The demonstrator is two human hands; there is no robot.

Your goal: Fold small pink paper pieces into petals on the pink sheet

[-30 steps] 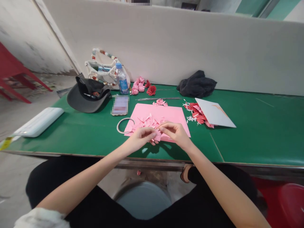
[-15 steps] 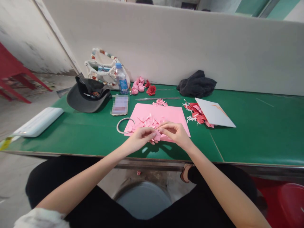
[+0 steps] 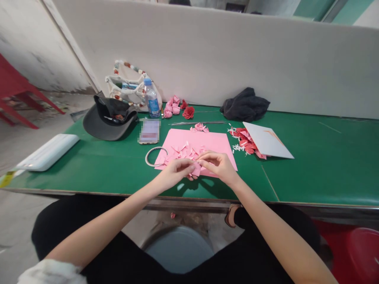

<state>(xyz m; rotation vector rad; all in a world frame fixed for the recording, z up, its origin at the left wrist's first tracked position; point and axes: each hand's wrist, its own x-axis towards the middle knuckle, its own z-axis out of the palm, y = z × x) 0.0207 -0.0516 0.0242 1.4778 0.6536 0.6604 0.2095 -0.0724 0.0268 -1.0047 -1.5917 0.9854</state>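
Left hand (image 3: 176, 172) and right hand (image 3: 220, 167) both closed, pinching a pink paper scrap (image 3: 196, 169) over a pink sheet (image 3: 217, 144) on the green surface (image 3: 97, 165); metal ring (image 3: 154, 156) at 9 o'clock.

A small factory-style workshop, going by the long green-topped workbench (image 3: 89, 169), the white partition board (image 3: 225, 63) behind it, the worn concrete floor (image 3: 26, 213) and the red plastic stool (image 3: 365, 252).
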